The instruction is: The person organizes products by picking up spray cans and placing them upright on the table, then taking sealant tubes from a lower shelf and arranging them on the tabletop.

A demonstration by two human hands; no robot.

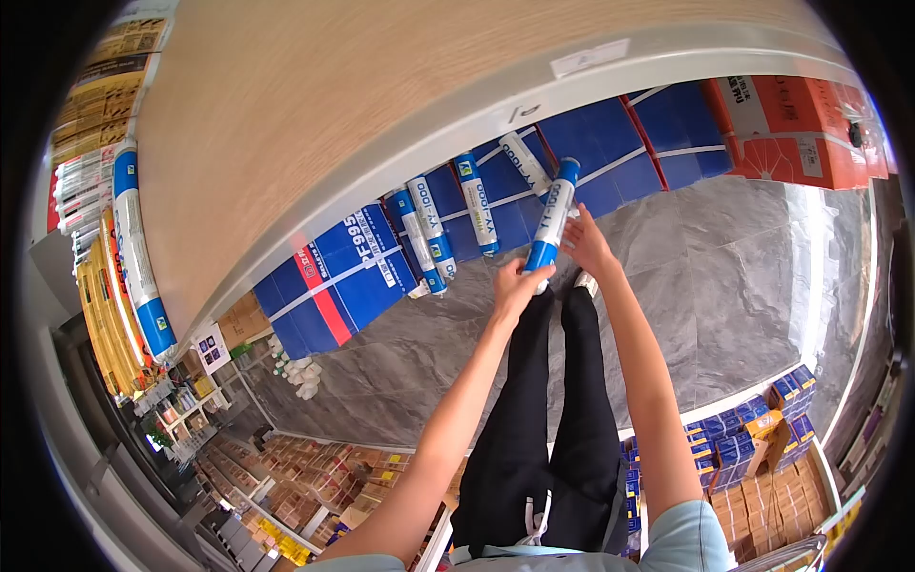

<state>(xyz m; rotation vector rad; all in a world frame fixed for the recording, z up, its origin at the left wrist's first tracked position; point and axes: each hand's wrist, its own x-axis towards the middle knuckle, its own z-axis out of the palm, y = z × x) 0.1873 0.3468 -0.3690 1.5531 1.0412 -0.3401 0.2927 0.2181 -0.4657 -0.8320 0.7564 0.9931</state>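
Observation:
A blue-and-white sealant tube marked YY-1000 is held at a slant in front of me. My left hand is closed round its lower blue end. Beside the tube's right side is my right hand, its fingers apart; whether they touch the tube I cannot tell. Several similar tubes, among them one with yellow lettering and one leaning tube, rest on the blue cartons just beyond my hands.
A wooden shelf or tabletop with a pale edge overhangs the cartons. An orange-red box stands at the right end. Another long tube lies at far left. Stacked small boxes sit behind me on the grey tiled floor.

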